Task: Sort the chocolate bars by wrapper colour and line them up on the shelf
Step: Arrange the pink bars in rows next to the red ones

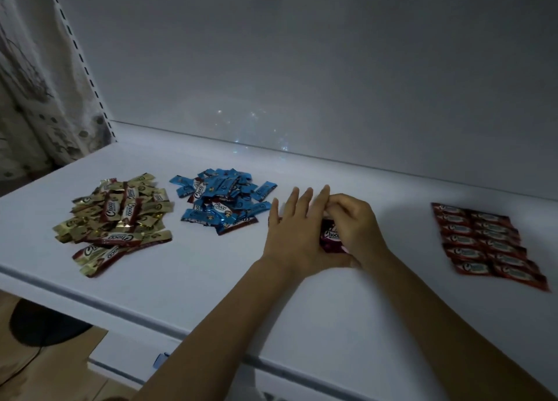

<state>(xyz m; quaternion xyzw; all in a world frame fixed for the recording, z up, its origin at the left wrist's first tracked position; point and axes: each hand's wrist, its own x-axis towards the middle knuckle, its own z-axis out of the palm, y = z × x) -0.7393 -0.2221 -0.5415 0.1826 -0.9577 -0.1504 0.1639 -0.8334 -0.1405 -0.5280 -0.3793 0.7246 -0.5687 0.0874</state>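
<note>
Gold pile [116, 219], blue pile [222, 200], seemingly red rows [486, 243].

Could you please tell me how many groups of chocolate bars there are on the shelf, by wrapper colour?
Gold bars: 1 loose heap
Blue bars: 1 loose heap
Red bars: 1 flat block in two columns
Dark red bars: 1 bunch, between the left hand and right hand
Total: 4 groups; single bars overlap too much to count.

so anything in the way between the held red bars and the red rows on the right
Nothing visible. Only bare shelf lies between the red chocolate bars, held by the left hand and right hand, and the red rows at right; the blue pile and gold pile lie left.
</note>
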